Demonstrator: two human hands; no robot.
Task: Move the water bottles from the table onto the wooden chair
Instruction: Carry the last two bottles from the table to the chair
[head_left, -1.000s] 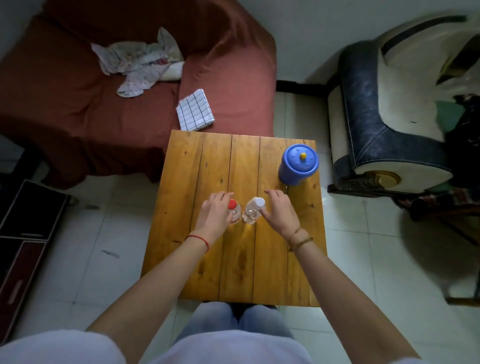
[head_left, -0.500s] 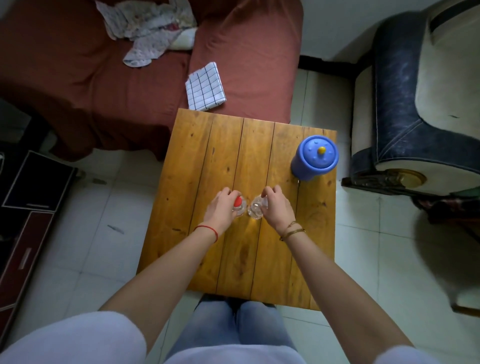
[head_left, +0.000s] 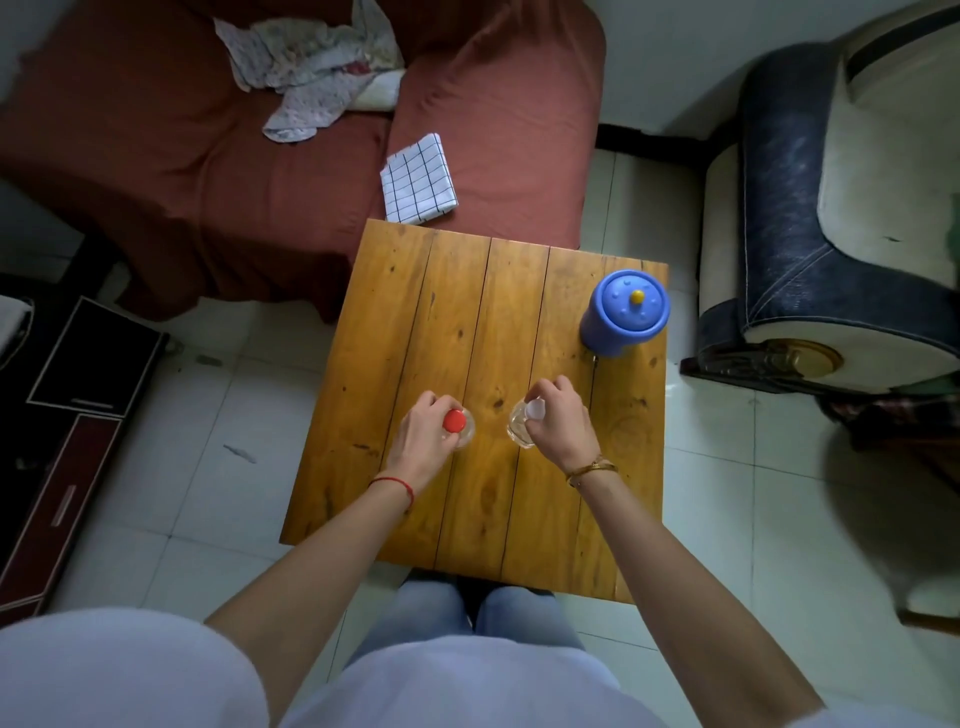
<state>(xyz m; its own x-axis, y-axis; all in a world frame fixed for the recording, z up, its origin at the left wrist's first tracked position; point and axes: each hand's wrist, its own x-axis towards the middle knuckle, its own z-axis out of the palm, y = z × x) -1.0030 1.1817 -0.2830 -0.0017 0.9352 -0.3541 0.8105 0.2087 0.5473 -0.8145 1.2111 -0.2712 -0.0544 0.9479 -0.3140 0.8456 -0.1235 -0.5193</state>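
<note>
Red-capped bottle (head_left: 458, 427) mid-worktop (head_left: 467, 291), left hand (head_left: 423, 441) fingers wrapped round it | white-capped bottle (head_left: 525, 423) beside, right hand (head_left: 558, 423) fingers gripping it | blue jar (head_left: 623, 312) far-right corner

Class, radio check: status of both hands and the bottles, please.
Left hand shut on red-cap bottle. Right hand shut on white-cap bottle. Both bottles upright over the table. Blue jar stands clear, far right corner.
</note>
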